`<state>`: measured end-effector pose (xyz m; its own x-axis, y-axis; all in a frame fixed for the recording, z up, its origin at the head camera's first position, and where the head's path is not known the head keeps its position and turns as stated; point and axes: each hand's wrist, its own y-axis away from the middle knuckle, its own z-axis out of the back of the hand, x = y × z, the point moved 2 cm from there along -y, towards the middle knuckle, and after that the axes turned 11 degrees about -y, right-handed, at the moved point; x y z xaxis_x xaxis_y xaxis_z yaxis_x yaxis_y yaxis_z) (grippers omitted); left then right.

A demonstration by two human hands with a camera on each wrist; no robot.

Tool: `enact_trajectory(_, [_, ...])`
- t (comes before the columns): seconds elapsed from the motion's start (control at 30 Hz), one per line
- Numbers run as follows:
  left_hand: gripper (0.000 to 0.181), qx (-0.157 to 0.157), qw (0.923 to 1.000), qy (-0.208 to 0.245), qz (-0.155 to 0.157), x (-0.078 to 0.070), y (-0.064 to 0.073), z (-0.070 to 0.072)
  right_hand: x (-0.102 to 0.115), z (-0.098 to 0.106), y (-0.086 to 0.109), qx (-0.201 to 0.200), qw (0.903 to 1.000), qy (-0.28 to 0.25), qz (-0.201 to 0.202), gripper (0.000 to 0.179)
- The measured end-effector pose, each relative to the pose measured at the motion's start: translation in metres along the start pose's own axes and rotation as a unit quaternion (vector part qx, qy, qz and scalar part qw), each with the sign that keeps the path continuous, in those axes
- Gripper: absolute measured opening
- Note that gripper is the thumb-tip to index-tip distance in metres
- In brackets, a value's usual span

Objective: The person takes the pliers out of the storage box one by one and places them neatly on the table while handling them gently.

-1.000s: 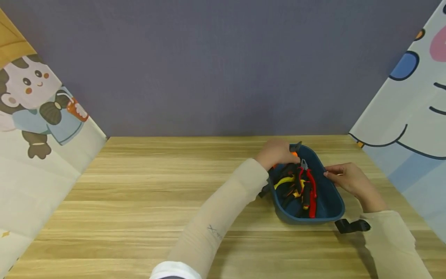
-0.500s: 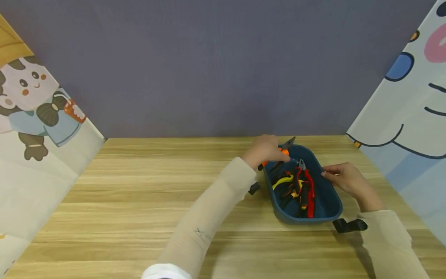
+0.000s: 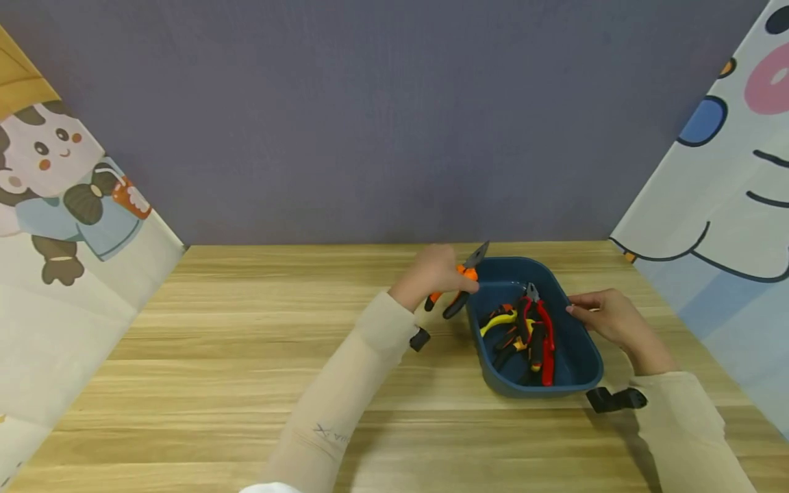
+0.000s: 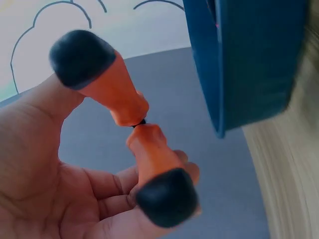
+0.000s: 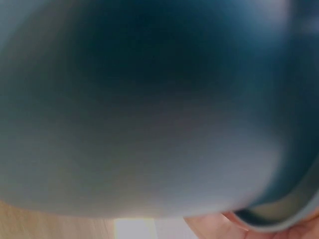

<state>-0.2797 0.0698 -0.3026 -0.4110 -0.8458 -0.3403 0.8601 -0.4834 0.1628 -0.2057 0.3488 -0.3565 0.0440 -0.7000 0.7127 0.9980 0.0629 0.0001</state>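
Orange-and-black pliers [image 3: 468, 273] are gripped in my left hand [image 3: 431, 275], their grey nose pointing up and away, beside the left rim of a dark blue plastic bin [image 3: 582, 352]. The left wrist view shows the two pliers handles [image 4: 113, 89] spread apart between thumb and fingers. On the bin's right rim, my right hand [image 3: 607, 317] pinches the edge between thumb and fingers. Inside lie red-handled pliers [image 3: 548, 349] and several more hand tools with yellow and black handles [image 3: 502, 319], partly overlapping. The bin's wall [image 5: 174, 149] fills most of the right wrist view, blurred.
The bin stands on the right part of a wood-grain table [image 3: 246, 342]. A grey panel [image 3: 382, 123] rises behind the table. Panels with cartoon prints [image 3: 80, 185] flank it left and right. A black wrist mount [image 3: 616, 399] sits near the bin's front right corner.
My left hand has lifted the orange-and-black pliers out of the bin and moved left, past its rim. My right hand stays on the bin's right rim.
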Motion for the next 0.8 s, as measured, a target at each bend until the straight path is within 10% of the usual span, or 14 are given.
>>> enact_trajectory(0.37, [0.053,-0.008,0.9987,0.047,0.019,0.026,0.018,-0.009,0.0,-0.001,0.001,-0.001,1.0,-0.001,0.005,0.035])
enact_trajectory(0.8, [0.054,0.004,0.9984,-0.033,0.046,0.032,0.029,-0.024,0.001,0.0,0.001,0.007,1.0,0.002,0.005,0.036])
